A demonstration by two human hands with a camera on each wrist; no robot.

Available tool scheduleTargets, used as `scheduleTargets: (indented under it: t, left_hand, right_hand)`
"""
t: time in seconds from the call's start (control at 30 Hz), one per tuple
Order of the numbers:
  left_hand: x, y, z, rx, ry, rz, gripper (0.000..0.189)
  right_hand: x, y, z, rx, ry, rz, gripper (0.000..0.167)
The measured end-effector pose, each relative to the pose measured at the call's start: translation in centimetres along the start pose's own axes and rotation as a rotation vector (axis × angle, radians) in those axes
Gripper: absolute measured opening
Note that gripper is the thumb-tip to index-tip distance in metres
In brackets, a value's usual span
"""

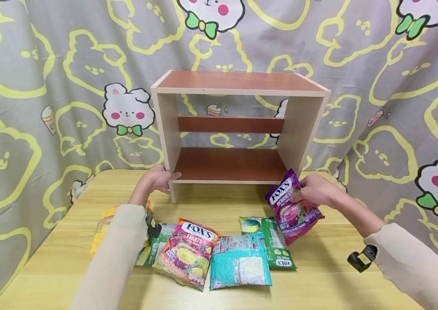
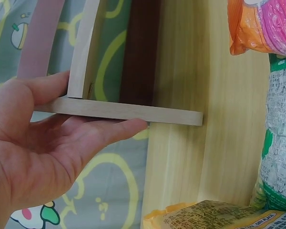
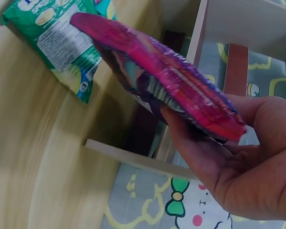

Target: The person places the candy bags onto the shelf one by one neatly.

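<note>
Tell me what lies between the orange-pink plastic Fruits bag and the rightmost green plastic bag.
The head view shows a teal rectangular plastic bag between them, on the wood-grain table.

Right grip (image 1: 315, 189) pinches (left grip (image 1: 159, 178) too).

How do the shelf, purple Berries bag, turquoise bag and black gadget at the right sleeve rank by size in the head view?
1. Shelf, clearly largest
2. Purple Berries bag and turquoise bag: too close to rank, the Berries bag being partly covered
3. Black gadget, smallest
</note>
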State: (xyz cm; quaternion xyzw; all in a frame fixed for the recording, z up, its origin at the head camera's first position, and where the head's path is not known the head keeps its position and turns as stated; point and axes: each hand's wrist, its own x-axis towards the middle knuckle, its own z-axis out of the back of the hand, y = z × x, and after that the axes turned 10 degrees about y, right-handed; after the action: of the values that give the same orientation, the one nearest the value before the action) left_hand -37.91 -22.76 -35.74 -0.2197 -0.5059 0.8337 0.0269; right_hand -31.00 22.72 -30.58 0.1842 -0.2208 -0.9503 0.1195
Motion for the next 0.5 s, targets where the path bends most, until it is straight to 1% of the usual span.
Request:
scheduleTargets:
  t: [0.2,0.5]
  left_hand:
    - [-0.2,-0.1,-0.1,0.016,-0.008,-0.008,0.065]
    - [-0.3,0.0,-0.1,0.024,-0.011,-0.005,0.066]
  right_hand:
    - [0.3,1.2,-0.2,0.003,-0.035,-0.006,0.028]
    - [0.4,3.2,-0.4,0.057,-0.006,-0.002,0.031]
